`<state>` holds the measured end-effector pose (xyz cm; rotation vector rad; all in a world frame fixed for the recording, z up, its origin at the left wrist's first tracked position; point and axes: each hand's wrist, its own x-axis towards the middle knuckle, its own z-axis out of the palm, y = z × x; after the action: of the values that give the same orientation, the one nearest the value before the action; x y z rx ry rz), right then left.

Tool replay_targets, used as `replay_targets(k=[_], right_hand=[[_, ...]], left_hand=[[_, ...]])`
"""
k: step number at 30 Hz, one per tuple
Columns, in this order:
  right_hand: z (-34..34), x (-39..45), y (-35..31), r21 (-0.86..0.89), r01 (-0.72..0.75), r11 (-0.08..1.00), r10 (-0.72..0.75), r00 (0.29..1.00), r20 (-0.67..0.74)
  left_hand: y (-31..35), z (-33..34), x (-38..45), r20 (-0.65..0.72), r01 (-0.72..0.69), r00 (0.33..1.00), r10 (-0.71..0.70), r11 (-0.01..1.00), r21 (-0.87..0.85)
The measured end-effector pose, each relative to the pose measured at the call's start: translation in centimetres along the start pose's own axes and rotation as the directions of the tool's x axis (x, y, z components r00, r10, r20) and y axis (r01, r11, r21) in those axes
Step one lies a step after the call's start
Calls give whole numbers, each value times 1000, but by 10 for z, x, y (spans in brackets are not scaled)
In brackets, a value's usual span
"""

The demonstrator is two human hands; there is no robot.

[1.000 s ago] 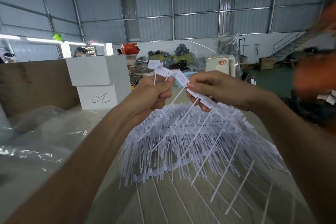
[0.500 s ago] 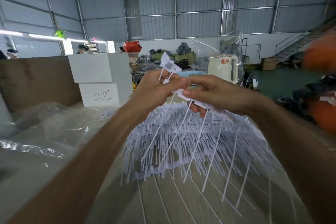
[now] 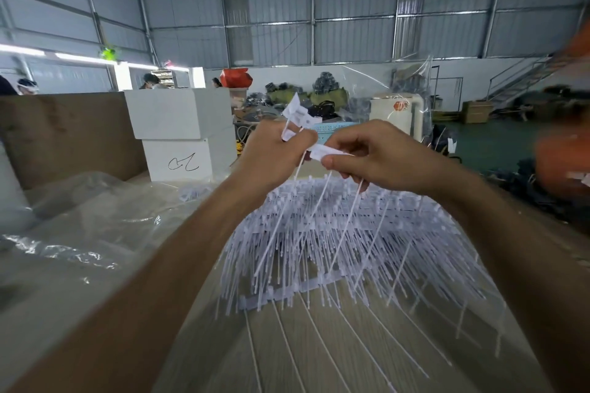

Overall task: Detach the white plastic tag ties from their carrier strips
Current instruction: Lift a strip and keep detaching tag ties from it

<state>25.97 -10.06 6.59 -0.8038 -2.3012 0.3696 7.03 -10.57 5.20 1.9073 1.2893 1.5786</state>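
Warehouse; white box (image 3: 177, 150) bears unreadable scribble; hands grip tag ties (image 3: 298, 115).

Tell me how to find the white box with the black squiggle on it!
Look left of the person's left hand, where two white boxes are stacked in front of a brown board. The lower white box is yours. Only it has a black scribble on its front; the upper box is plain.
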Motion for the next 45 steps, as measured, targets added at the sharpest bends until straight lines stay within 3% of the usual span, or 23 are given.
replay_targets(k=[4, 8, 12, 17, 20, 23, 26, 32, 35, 40, 45], right_hand=[[-1, 3, -5, -329, 90, 940, -107, 994, -34], [-1, 3, -12, -449, 81, 890, -94, 996, -6], [-4, 2, -15, -351, 100, 931, -105, 995, 6], [-13, -2, -7, -32, -13, 999, 15, 998, 64], [-20, -8, -6, 99, -6, 995, -3, 997, 83], [-23, -9, -9, 142, 0, 990, -11, 997, 76], [-21, -5, -12, 72, -7, 997, 4, 999, 39], [-17, 1, -12, -64, -54, 996, 50, 997, -65], [-17, 0, -8, -91, -107, 990, 102, 993, -61], [-17, 1, -7, -154, -148, 977, 125, 981, -151], [-14, 2, -13, -259, -166, 951, 135, 982, -136]], left_hand=[[1, -2, 0, 100, 193, 979, -177, 966, -174], [4, -13, 2, 225, 198, 957, -186, 980, -32], [7, -25, 1, 371, 231, 908, -194, 971, -58], [10, -28, -6, 558, 161, 826, -81, 982, -96], [14, -26, -6, 549, 50, 836, -7, 997, -63], [14, -28, -6, 559, 40, 829, 13, 996, -82], [14, -25, -5, 547, 114, 837, -18, 983, -141], [13, -18, 0, 344, 156, 933, -103, 979, -131], [12, -18, 1, 348, 190, 928, -131, 972, -140], [4, -12, -1, 269, 151, 947, -176, 982, 111], [6, -7, 0, 122, 104, 981, -153, 936, 337]])
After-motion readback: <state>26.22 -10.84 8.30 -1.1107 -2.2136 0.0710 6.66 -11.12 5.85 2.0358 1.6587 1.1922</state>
